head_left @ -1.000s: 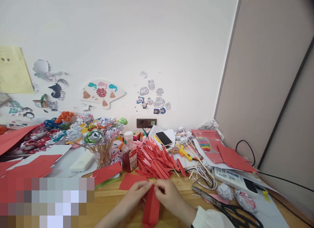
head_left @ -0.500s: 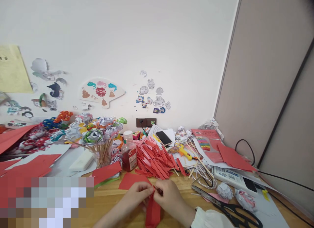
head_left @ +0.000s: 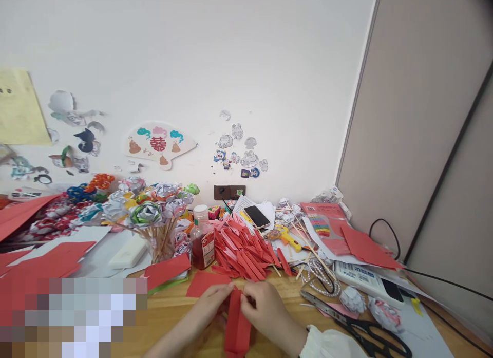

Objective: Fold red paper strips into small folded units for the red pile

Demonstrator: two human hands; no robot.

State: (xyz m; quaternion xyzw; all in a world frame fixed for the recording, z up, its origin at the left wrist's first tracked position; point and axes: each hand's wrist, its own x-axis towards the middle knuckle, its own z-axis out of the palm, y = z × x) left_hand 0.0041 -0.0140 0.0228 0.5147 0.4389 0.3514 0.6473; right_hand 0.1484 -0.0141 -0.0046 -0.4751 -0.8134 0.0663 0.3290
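Between my hands, at the near edge of the view, is a folded strip of red paper (head_left: 237,327) with creases running along its length. My left hand (head_left: 211,307) grips its upper left edge, the thumb near the top and the other fingers partly hidden behind the paper. On the upper right edge, my right hand (head_left: 265,311) pinches the paper between thumb and curled fingers. A flat red sheet (head_left: 206,284) lies on the wooden table (head_left: 181,317) just beyond my left hand. Past both hands is a heap of folded red paper strips (head_left: 242,247).
Black-handled scissors (head_left: 362,327) lie at right, near crumpled paper balls (head_left: 352,299). Beyond the hands stand a sauce bottle (head_left: 202,240) and a cup of wooden sticks (head_left: 159,245). A phone (head_left: 257,217) and yellow glue gun (head_left: 288,239) lie behind the heap.
The red strip's top now shows wider and flatter between my hands, and the strip has shifted slightly left. My left hand has moved a little left and up; my right hand stays nearly in place.
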